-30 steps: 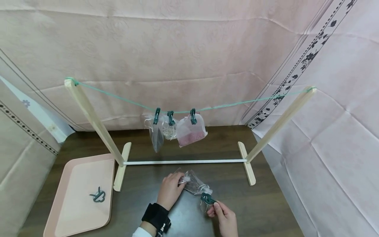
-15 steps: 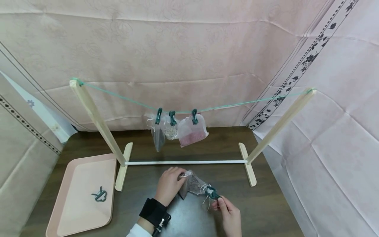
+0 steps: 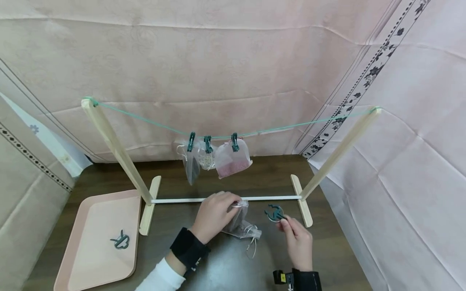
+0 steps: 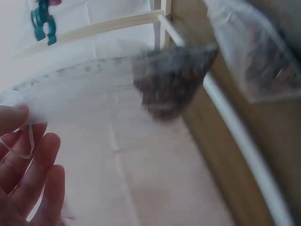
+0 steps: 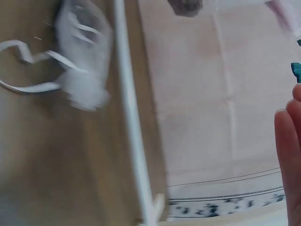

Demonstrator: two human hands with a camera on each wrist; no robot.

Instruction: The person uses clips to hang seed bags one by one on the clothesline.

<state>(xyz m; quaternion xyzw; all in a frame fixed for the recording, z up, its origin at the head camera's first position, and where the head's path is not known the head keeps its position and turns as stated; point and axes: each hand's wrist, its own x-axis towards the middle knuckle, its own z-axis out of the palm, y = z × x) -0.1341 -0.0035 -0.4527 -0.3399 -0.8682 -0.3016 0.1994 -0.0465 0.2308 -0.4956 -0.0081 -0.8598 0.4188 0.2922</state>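
Note:
My left hand (image 3: 216, 214) pinches the gathered top of a sheer drawstring bag (image 4: 99, 94), raised over the table; dark brown bits (image 4: 171, 84) fill its lower corner. Below it on the table lies a second sheer drawstring bag (image 3: 251, 232), its white cord (image 5: 35, 87) trailing loose. In my right hand (image 3: 299, 244) is a dark green clothes peg (image 3: 274, 212), pinched by its handle end and apart from both bags. Three filled sheer bags hang from the green line (image 3: 291, 128) on green pegs: one grey (image 3: 192, 169), one pale (image 3: 208, 161), one pink (image 3: 233, 163).
Two wooden posts (image 3: 116, 149) carry the line, joined low down by a white rod (image 3: 271, 198) just beyond my hands. At left a pink tray (image 3: 98, 218) holds one more green peg (image 3: 121, 240). Light patterned cloth (image 3: 164, 60) walls off the back and sides.
My right hand has moved up and right with the peg, which has come off the second bag; that bag now lies on the table. My left hand has lifted its bag slightly.

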